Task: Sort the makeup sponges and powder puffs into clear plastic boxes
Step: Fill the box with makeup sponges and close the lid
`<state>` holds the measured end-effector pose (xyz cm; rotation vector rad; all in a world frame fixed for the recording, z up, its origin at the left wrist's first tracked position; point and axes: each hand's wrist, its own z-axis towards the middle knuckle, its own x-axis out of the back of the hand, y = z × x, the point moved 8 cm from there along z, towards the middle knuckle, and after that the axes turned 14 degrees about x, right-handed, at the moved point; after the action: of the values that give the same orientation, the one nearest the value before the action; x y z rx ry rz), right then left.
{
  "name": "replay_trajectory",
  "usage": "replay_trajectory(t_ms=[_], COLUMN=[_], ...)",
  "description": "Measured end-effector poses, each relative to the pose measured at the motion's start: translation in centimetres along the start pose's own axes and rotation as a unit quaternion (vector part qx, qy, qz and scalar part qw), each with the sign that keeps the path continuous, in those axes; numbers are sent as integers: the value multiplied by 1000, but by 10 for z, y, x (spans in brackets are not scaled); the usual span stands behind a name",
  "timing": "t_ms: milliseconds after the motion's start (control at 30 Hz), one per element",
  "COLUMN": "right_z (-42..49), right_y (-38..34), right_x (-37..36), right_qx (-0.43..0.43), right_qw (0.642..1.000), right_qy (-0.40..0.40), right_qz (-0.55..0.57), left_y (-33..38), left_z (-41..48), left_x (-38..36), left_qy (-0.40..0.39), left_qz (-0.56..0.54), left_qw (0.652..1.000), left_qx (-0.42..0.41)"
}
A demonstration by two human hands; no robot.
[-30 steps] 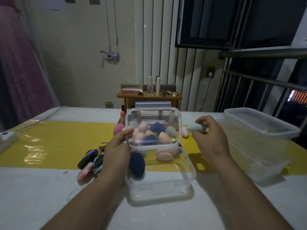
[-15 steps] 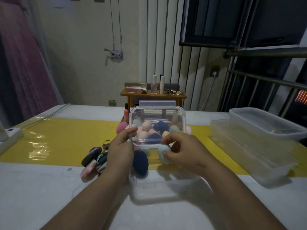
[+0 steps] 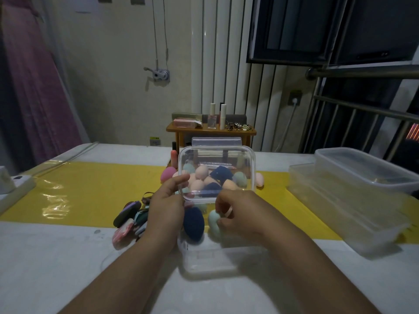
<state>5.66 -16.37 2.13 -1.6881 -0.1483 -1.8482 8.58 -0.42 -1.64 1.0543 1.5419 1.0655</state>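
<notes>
A clear box [image 3: 210, 260] sits open in the middle of the tabletop [image 3: 56, 257], closer to the near edge than the far one. The left hand [image 3: 166, 206] holds its lid [image 3: 246, 164] tilted up over the far side of the box, thumb and fingers clamped on the lid's left edge. The right hand [image 3: 241, 215] is down inside the box, its fingers curled round a mint-green sponge [image 3: 213, 220] and pinching it against the thumb. Just left of that one, a navy sponge [image 3: 193, 224] lies in the box, close to the left wrist.

Behind the lid, and partly seen through it, is a heap of loose sponges [image 3: 201, 175] in pink, peach, green and navy, lying on the yellow strip [image 3: 90, 189] that runs across the tabletop from left edge to right edge. A pile of flat powder puffs [image 3: 129, 217] lies just left of the box, where the yellow strip ends.

Toward the right edge stands a stack of clear boxes [image 3: 353, 200], well apart from the hands. A power strip [image 3: 13, 186] rests at the left edge. Beyond the far edge is a small wooden shelf [image 3: 210, 130] with bottles on it.
</notes>
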Motion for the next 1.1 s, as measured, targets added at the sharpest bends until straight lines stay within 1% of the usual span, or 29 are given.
replay_trajectory(t_ms=[200,300,433,600,700,800,867,933,1100], right_z=[6,3,-1,-1,-4,-12,-20,-27,-35], right_y=[-3,0,2,6,13,26,35,47,79], right_x=[-10,-8,0,11,17,32,42,48,48], right_qx=[1,-14,-21,-13,-14,-31,-46,-71,-137], right_qw=[999,1000,1000,997,991,976,958,941,925], right_qy=[-12,-16,12,73,129,210,273,318,344], right_qz=[-32,-20,-2,12,33,58,78,94,82], left_y=[1,1,1,1,2,2,2,1,5], left_z=[-2,-1,-1,-2,-2,-2,-3,-3,-7], left_x=[0,0,0,-1,-2,-1,-1,0,-1], left_qy=[-8,-7,-3,-8,-7,-5,-5,-2,-9], left_qz=[6,6,11,11,6,4,4,4,9], left_qw=[1000,1000,1000,1000,1000,1000,1000,1000,1000], left_qx=[-2,-2,-4,-5,-9,-9,-9,-6,-12])
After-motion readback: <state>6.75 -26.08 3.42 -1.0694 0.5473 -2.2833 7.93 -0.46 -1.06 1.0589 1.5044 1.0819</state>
